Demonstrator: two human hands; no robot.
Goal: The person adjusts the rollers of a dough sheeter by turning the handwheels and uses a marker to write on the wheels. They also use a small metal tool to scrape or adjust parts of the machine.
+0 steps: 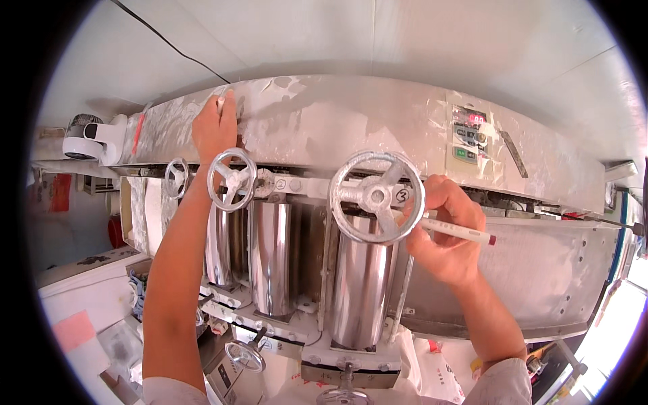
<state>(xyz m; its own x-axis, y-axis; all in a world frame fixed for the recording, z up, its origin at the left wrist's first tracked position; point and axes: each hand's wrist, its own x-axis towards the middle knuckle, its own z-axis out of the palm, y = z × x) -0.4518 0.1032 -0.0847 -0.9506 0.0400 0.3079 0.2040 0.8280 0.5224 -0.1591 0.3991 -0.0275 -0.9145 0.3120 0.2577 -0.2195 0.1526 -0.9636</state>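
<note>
My right hand (442, 229) grips a white pen (459, 233) beside the big handwheel (376, 197), which hides its tip. My left hand (214, 128) lies flat on the dusty machine top (337, 115), fingertips hard to make out.

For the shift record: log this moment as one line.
left hand: flat on machine cover | right hand: holds white pen at large handwheel | steel rollers below

Small control panel (469, 135) with red-lit display and green button, mounted upper right on machine housing. Round white tags (281, 183) along rail behind handwheels. White printed bag (439, 371) at bottom centre-right. Red paper sign (59, 192) at far left.
</note>
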